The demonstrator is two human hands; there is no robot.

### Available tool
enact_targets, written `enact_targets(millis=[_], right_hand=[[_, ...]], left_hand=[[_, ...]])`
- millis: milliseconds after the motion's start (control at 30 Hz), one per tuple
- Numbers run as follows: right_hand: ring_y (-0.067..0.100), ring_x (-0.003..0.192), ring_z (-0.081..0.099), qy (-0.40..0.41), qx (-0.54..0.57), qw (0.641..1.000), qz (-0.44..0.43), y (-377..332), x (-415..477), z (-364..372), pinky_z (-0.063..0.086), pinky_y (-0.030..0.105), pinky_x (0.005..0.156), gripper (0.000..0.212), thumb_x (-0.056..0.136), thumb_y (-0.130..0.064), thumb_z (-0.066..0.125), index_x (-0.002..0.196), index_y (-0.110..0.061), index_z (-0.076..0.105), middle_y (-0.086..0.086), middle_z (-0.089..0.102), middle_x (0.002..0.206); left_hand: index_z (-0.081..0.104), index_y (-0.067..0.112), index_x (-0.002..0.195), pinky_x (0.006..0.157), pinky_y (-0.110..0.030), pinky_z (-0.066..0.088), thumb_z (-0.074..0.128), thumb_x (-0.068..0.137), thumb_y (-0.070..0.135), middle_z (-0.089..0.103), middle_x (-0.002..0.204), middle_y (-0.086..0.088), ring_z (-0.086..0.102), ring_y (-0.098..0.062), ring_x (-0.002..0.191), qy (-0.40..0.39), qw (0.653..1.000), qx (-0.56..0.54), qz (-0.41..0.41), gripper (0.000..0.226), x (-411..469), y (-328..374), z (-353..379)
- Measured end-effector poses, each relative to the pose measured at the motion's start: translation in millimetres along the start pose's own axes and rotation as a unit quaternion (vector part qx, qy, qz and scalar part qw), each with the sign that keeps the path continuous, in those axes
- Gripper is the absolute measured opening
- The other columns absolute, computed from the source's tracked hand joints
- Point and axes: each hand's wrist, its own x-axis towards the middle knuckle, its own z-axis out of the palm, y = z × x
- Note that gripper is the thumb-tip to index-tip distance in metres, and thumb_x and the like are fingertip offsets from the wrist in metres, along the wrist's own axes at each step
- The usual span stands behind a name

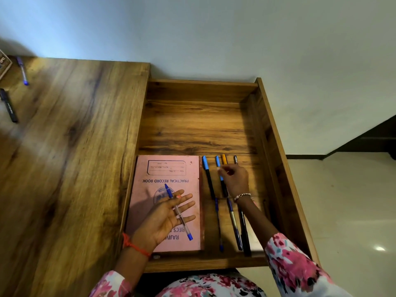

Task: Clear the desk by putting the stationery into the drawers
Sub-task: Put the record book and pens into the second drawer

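Observation:
The wooden drawer (272, 146) is pulled out to the right of the desk top (70, 136). A pink record book (150, 168) lies in its front left. Beside the book lie several pens in two rows, among them a blue-capped black pen (208, 179), another blue-capped pen (218, 161), an orange-capped pen (224, 159) and a long black pen (244, 232). My left hand (165, 219) hovers palm up over the book with a clear blue pen (171, 195) lying across its straight fingers. My right hand (234, 181) curls over the back row, thumb and fingertips pinching around the orange-capped pen.
On the desk's far left lie a purple pen (22, 70), a black marker (8, 106) and the corner of a small box (4, 65). The rear half of the drawer floor (197, 125) is bare wood. A wall stands behind, tiled floor to the right.

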Motion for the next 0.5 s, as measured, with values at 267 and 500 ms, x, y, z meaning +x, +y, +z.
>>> enact_targets(millis=[267, 500], right_hand=[[0.001, 0.055, 0.06, -0.334, 0.082, 0.939, -0.001, -50, -59, 7, 0.048, 0.011, 0.051, 0.014, 0.082, -0.008, 0.063, 0.092, 0.001, 0.068, 0.007, 0.069, 0.078], [0.017, 0.072, 0.064, -0.059, -0.037, 0.997, 0.041, -10, 5, -36, 0.053, 0.028, 0.069, 0.015, 0.084, -0.009, 0.063, 0.09, 0.003, 0.07, 0.014, 0.071, 0.083]], left_hand=[[0.054, 0.012, 0.118, 0.085, -0.047, 0.047, 0.039, 0.096, 0.018, 0.059, 0.111, -0.015, 0.058, -0.029, 0.1, 0.002, 1.0, 0.005, 0.002, 0.027, 3, 2, 27], [0.049, 0.015, 0.123, 0.084, -0.037, 0.048, 0.046, 0.092, 0.022, 0.057, 0.12, -0.004, 0.053, -0.023, 0.112, -0.028, 0.998, 0.053, 0.022, 0.032, 4, 1, 26]])
